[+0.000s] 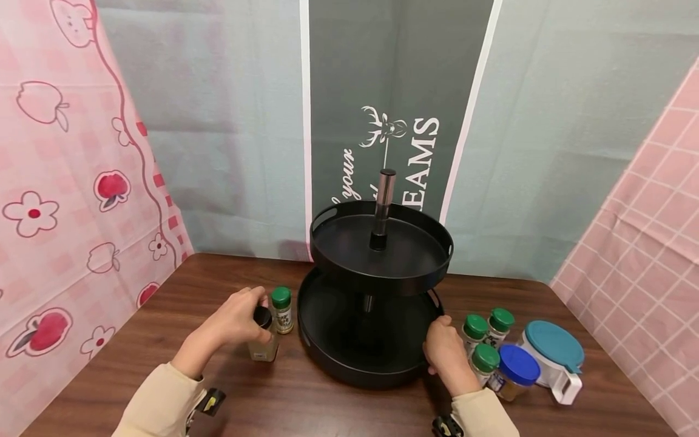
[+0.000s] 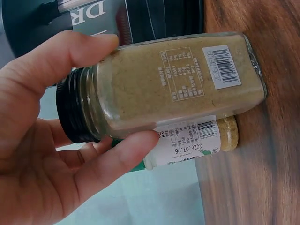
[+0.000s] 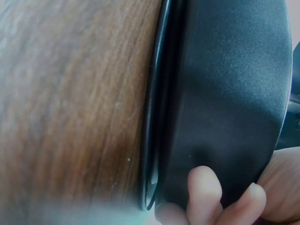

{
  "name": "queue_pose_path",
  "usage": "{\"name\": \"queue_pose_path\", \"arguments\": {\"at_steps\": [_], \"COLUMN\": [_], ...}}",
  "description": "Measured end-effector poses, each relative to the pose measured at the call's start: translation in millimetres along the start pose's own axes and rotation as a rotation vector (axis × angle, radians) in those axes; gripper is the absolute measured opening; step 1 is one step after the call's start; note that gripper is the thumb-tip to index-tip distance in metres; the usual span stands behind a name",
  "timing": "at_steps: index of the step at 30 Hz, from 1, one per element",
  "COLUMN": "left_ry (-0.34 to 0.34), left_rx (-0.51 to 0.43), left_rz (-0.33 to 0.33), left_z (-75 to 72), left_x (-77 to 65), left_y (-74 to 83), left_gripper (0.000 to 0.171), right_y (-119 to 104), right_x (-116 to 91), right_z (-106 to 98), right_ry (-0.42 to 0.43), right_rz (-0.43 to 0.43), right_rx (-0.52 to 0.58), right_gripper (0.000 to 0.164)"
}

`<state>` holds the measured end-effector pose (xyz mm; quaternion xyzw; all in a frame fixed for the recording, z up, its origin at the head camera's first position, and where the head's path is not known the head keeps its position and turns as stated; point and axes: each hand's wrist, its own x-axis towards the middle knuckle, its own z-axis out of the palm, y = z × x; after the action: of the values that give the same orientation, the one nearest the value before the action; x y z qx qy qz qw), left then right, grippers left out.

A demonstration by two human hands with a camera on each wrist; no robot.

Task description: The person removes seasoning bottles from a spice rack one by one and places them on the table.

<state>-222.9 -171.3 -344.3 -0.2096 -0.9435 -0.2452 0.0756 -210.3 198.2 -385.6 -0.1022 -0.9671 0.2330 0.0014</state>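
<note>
My left hand (image 1: 232, 321) grips a square glass spice jar (image 2: 173, 82) of beige powder near its black lid (image 2: 72, 108), thumb on one side and fingers on the other. Right behind it is a smaller green-capped seasoning bottle (image 1: 283, 318) with a white label. In the middle of the table stands a black two-tier round turntable rack (image 1: 371, 377), with a shiny post (image 1: 384, 200) through it. My right hand (image 1: 449, 352) holds the right wall of its lower tier; in the right wrist view, fingertips (image 3: 205, 187) press on the outer wall.
Right of the rack are several green-capped bottles (image 1: 485, 358), a blue-lidded jar (image 1: 519, 366) and a white container with a teal lid (image 1: 554, 343). The brown wooden table (image 1: 284, 406) is bordered by a grey-green cloth (image 1: 235, 152) behind and pink cloths at both sides.
</note>
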Motion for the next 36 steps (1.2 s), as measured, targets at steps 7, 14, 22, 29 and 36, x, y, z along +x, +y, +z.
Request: {"name": "queue_pose_path", "arguments": {"at_steps": [7, 14, 22, 29, 36], "left_ry": [-0.024, -0.033, -0.038, -0.034, -0.021], "left_rx": [-0.011, -0.021, -0.039, -0.039, -0.036], "left_rz": [-0.015, -0.005, -0.035, -0.057, -0.042], "left_z": [-0.5, 2.3, 1.4, 0.6, -1.3], "left_x": [1.0, -0.6, -4.8, -9.2, -6.3], "left_y": [1.7, 0.4, 3.7, 2.4, 3.0], "left_gripper": [0.046, 0.046, 0.047, 0.048, 0.046], "right_y": [-0.2, 2.6, 3.4, -1.1, -1.1], "right_x": [0.4, -1.7, -3.3, -2.8, -1.0], "right_z": [-0.6, 1.2, 1.2, 2.6, -1.2], "right_ry": [0.002, -0.007, 0.005, -0.012, 0.005], "right_rz": [0.005, -0.011, -0.02, -0.011, -0.023], "right_rx": [0.01, 0.007, -0.004, -0.015, -0.004], "right_gripper": [0.051, 0.054, 0.053, 0.059, 0.056]}}
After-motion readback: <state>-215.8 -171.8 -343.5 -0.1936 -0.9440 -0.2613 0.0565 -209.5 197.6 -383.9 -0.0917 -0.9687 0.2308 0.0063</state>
